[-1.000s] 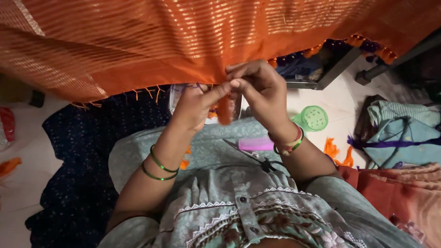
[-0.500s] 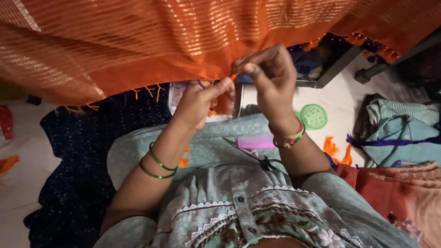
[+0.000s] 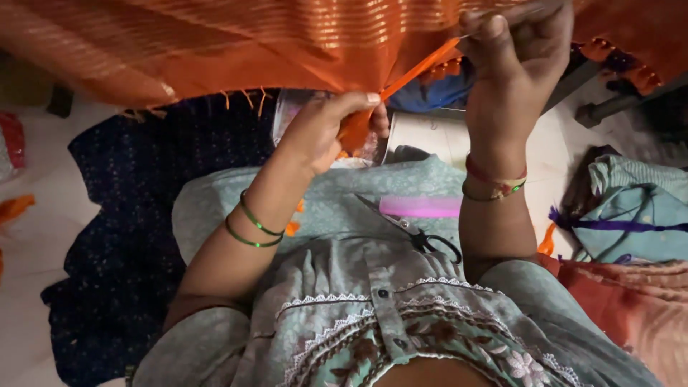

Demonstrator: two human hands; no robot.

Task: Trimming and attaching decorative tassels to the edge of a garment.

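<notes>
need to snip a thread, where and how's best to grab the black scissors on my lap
Take the scissors by the black loop handles, which lie toward the right arm; the closed blades point up and left toward the left hand. The right hand, probably coming down from above, is nearer. The pink strip lies alongside the blades.

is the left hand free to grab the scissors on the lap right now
Probably not as it stands. The left hand is pinching the orange threads that the right hand pulls taut, so it would have to let go first. The scissors lie uncovered on the lap, with nothing blocking the way.
</notes>
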